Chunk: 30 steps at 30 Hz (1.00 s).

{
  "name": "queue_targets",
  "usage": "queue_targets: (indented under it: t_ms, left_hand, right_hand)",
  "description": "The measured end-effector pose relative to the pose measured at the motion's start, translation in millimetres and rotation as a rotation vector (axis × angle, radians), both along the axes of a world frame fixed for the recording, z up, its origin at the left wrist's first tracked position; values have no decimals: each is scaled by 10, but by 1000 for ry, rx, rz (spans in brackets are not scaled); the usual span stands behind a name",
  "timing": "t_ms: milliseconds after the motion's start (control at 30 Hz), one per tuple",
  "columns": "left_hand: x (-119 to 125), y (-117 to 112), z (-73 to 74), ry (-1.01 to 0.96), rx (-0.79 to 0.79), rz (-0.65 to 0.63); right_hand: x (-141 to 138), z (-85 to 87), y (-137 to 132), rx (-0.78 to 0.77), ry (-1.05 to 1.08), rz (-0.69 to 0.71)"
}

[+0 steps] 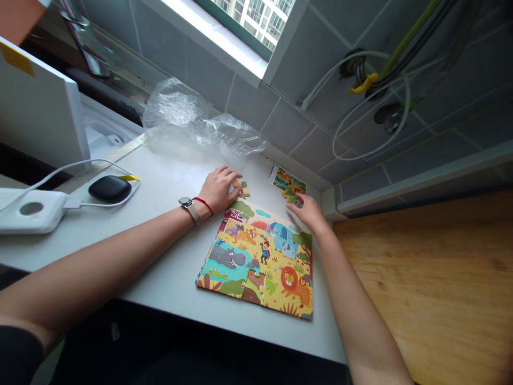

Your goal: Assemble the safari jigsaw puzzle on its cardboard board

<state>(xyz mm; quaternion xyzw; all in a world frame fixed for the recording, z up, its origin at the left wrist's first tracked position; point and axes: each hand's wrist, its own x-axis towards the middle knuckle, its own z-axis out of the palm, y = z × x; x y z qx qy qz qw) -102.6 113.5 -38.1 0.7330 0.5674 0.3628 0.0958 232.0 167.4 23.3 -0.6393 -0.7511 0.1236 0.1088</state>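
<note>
A jigsaw puzzle (256,262) with a lion, elephants and a hippo lies assembled on the white table, its visible picture area filled with joined pieces. Beyond its upper left corner, my left hand (219,190) has a small puzzle piece (245,188) between thumb and fingers; the fingers partly cover it. Off the upper right corner, my right hand (308,212) pinches another puzzle piece (290,195) by its near edge. Just behind that piece lies a small reference picture card (285,178), partly overlapped by it.
Crumpled clear plastic wrapping (180,115) lies at the back against the tiled wall. On the left are a white power strip (32,211), a black rounded case (109,189) and a white cable. Cables (385,75) hang on the wall at right, above a wooden surface (425,289).
</note>
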Motion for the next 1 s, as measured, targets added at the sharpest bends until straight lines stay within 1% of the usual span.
queue_targets:
  t_ms: [100,233,433,600,700,767,900,967,1000]
  left_hand:
    - [-115,112,-32,25,-74,-34]
    - [-152,160,-38,35,-82,-70]
    - [-155,176,-59,28,-81,-84]
    - [-177,196,-114,22,-61,-79]
    - [-174,188,-124,22,-47,-89]
    - [-168,179,-125,23,-36,-89]
    - [-153,166,-127,36,-5,-103]
    - [-146,160,-126,36,3,-113]
    - [-143,156,-123,33,3,-115]
  right_hand:
    - [-40,-76,191,-26,-11,-16]
    - [-22,-119,282,-50,6,-42]
    - [20,-114,238,7,90,-93]
    - [74,-66,128,32,255,-137]
    - [95,7,35,2,361,-143]
    - [100,82,-43,-38,418,-122]
    - [81,302,-226,-147,501,-50]
    - [42,433,-325,-250,498,37]
    - [9,496,-378,-363,453,153]
